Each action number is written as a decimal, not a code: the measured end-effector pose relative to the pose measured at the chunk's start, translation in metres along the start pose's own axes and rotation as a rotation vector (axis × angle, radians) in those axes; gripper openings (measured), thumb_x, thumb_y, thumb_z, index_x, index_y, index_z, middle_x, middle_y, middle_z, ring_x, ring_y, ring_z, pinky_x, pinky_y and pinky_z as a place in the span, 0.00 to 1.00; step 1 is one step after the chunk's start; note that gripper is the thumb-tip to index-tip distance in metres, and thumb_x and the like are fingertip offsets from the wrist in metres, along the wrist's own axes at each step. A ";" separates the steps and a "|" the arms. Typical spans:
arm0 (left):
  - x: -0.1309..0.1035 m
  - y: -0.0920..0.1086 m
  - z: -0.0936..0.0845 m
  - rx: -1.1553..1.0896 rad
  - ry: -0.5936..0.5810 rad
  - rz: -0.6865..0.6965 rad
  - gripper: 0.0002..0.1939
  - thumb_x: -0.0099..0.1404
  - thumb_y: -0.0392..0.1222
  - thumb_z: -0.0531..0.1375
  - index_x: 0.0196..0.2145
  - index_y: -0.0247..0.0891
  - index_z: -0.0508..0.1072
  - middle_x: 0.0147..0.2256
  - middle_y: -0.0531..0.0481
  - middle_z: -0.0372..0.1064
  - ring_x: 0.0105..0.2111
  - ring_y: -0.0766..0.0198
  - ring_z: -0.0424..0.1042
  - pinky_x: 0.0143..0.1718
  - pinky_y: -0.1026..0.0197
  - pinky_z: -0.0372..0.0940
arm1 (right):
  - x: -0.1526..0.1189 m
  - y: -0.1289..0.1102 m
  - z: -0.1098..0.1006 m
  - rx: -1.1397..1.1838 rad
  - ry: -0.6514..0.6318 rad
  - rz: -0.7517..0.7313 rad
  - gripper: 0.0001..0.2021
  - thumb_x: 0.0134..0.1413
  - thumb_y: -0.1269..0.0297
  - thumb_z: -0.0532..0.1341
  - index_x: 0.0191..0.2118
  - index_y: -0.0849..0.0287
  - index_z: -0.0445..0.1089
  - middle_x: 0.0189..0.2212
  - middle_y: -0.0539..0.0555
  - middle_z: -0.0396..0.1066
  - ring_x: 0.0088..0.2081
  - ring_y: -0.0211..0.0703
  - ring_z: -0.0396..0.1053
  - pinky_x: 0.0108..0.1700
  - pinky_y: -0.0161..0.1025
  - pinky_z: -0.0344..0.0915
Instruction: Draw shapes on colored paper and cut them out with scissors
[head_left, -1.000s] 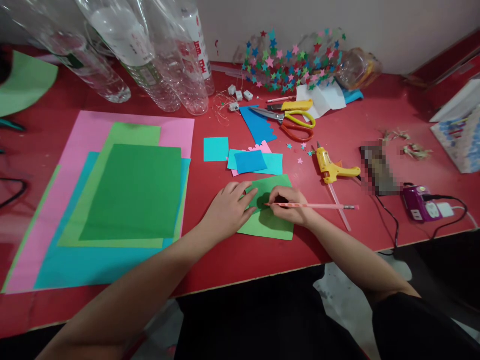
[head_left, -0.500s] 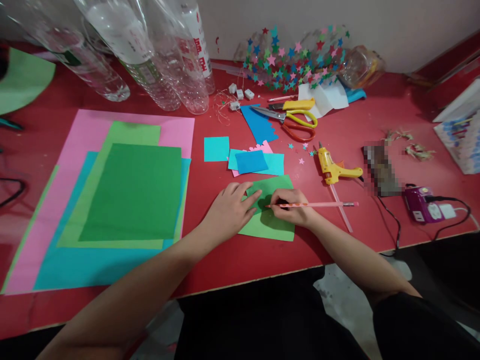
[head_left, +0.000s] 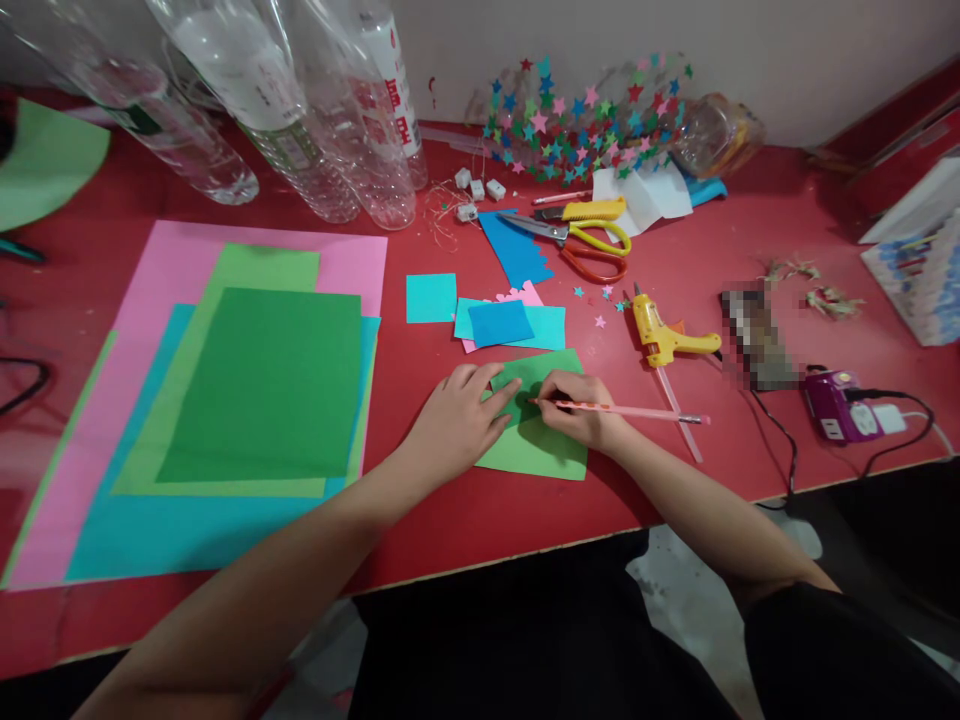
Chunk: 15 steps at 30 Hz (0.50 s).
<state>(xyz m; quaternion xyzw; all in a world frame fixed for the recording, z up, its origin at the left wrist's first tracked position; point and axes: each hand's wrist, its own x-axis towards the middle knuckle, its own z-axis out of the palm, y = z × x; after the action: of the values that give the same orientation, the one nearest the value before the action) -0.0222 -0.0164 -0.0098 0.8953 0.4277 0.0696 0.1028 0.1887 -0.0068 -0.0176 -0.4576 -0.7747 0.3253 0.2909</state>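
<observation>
My right hand [head_left: 576, 388] grips a pink pencil [head_left: 652, 411], its tip low over or touching green paper near the fingers of my left hand. That left hand [head_left: 459, 420] lies with spread fingers on the left edge of the papers. Under both hands is a light green sheet [head_left: 536, 458], with a smaller, darker green piece [head_left: 525, 373] on top of it, partly hidden by my fingers. Just beyond lie a turquoise strip [head_left: 551, 326], a small blue rectangle [head_left: 501, 324] on it, and a turquoise square [head_left: 431, 298].
Stacked coloured sheets [head_left: 262, 390] cover the left side. Clear plastic bottles [head_left: 375, 150] stand behind, beside a star-covered bottle [head_left: 585, 120]. Scissors [head_left: 600, 245] lie on cut blue paper [head_left: 517, 255]. At right are a yellow glue gun [head_left: 664, 338] and a purple power adapter [head_left: 840, 405].
The back end of the pencil has tipped slightly toward me and my right hand has shifted a little. The left hand stays in place on the paper.
</observation>
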 end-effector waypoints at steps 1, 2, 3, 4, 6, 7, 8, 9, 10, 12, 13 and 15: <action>0.000 0.000 0.000 -0.003 -0.001 -0.004 0.21 0.70 0.46 0.52 0.59 0.39 0.65 0.56 0.38 0.60 0.48 0.51 0.61 0.45 0.50 0.64 | 0.000 0.000 0.000 -0.001 0.000 0.009 0.06 0.49 0.70 0.56 0.24 0.58 0.63 0.20 0.47 0.64 0.23 0.33 0.60 0.26 0.31 0.56; 0.000 0.000 0.000 -0.006 -0.002 -0.007 0.21 0.70 0.46 0.52 0.59 0.39 0.65 0.56 0.38 0.60 0.48 0.51 0.61 0.46 0.50 0.64 | 0.001 0.000 0.000 -0.004 0.002 0.021 0.06 0.49 0.70 0.56 0.24 0.57 0.63 0.20 0.47 0.64 0.22 0.33 0.60 0.26 0.31 0.56; 0.000 0.000 0.000 -0.010 -0.004 -0.009 0.21 0.70 0.46 0.52 0.59 0.39 0.65 0.56 0.39 0.60 0.48 0.51 0.61 0.46 0.49 0.64 | 0.001 -0.001 0.000 -0.009 0.002 0.032 0.06 0.49 0.70 0.56 0.24 0.57 0.62 0.20 0.47 0.64 0.22 0.33 0.60 0.26 0.31 0.56; 0.000 0.000 0.000 -0.012 -0.006 -0.010 0.21 0.70 0.46 0.52 0.59 0.39 0.65 0.56 0.39 0.60 0.48 0.51 0.62 0.46 0.49 0.64 | 0.001 -0.001 0.000 -0.013 0.000 0.041 0.06 0.49 0.69 0.56 0.24 0.57 0.62 0.20 0.47 0.64 0.22 0.33 0.60 0.26 0.31 0.56; 0.000 0.000 -0.001 -0.011 -0.009 -0.007 0.21 0.70 0.46 0.52 0.59 0.39 0.65 0.56 0.39 0.60 0.48 0.52 0.61 0.46 0.49 0.64 | 0.001 -0.001 0.000 -0.023 0.000 0.050 0.06 0.49 0.69 0.56 0.24 0.57 0.62 0.20 0.47 0.64 0.22 0.33 0.60 0.26 0.31 0.56; 0.000 0.000 -0.001 -0.006 -0.010 -0.005 0.21 0.70 0.46 0.52 0.59 0.39 0.65 0.56 0.39 0.60 0.48 0.51 0.61 0.46 0.49 0.64 | 0.001 -0.001 0.000 -0.026 0.001 0.049 0.06 0.49 0.69 0.56 0.24 0.57 0.62 0.20 0.47 0.64 0.22 0.33 0.60 0.26 0.31 0.55; 0.000 0.000 -0.001 0.000 -0.011 -0.003 0.21 0.70 0.46 0.52 0.59 0.39 0.65 0.56 0.39 0.60 0.48 0.51 0.61 0.46 0.50 0.64 | 0.001 -0.001 0.000 -0.029 -0.001 0.046 0.06 0.49 0.69 0.56 0.24 0.57 0.62 0.20 0.47 0.64 0.22 0.33 0.60 0.26 0.31 0.55; 0.001 0.000 -0.002 0.006 -0.012 -0.001 0.21 0.70 0.46 0.52 0.59 0.38 0.65 0.56 0.39 0.60 0.48 0.51 0.61 0.46 0.50 0.64 | 0.000 0.000 0.001 -0.032 -0.003 0.043 0.06 0.49 0.69 0.55 0.24 0.57 0.61 0.20 0.47 0.64 0.22 0.33 0.59 0.26 0.31 0.55; 0.001 0.000 -0.002 0.010 -0.015 0.001 0.22 0.70 0.46 0.52 0.59 0.38 0.65 0.56 0.39 0.60 0.47 0.51 0.61 0.45 0.50 0.64 | 0.000 0.000 0.001 -0.035 -0.004 0.040 0.06 0.48 0.70 0.55 0.23 0.57 0.61 0.20 0.46 0.63 0.22 0.32 0.59 0.26 0.31 0.55; 0.001 0.000 -0.002 0.013 -0.018 0.001 0.22 0.70 0.46 0.52 0.59 0.38 0.65 0.56 0.39 0.61 0.47 0.51 0.61 0.45 0.50 0.64 | -0.001 0.001 0.002 -0.040 0.004 0.023 0.06 0.46 0.71 0.55 0.23 0.57 0.59 0.19 0.46 0.62 0.21 0.32 0.58 0.26 0.31 0.54; 0.001 0.000 -0.002 0.012 -0.018 -0.001 0.22 0.70 0.46 0.52 0.58 0.38 0.65 0.56 0.39 0.61 0.47 0.51 0.62 0.45 0.50 0.64 | -0.001 0.002 0.002 -0.042 0.009 0.015 0.06 0.46 0.71 0.55 0.22 0.57 0.59 0.19 0.46 0.61 0.21 0.32 0.57 0.25 0.31 0.53; 0.001 0.001 -0.001 0.004 -0.015 -0.004 0.21 0.70 0.45 0.53 0.58 0.38 0.65 0.56 0.38 0.60 0.48 0.51 0.61 0.46 0.49 0.64 | -0.002 0.001 0.002 -0.041 0.003 0.005 0.06 0.45 0.71 0.55 0.22 0.57 0.58 0.18 0.45 0.60 0.21 0.32 0.56 0.25 0.31 0.53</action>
<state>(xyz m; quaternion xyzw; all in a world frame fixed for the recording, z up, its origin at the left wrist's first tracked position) -0.0215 -0.0159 -0.0086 0.8952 0.4287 0.0620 0.1044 0.1888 -0.0080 -0.0200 -0.4659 -0.7795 0.3095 0.2820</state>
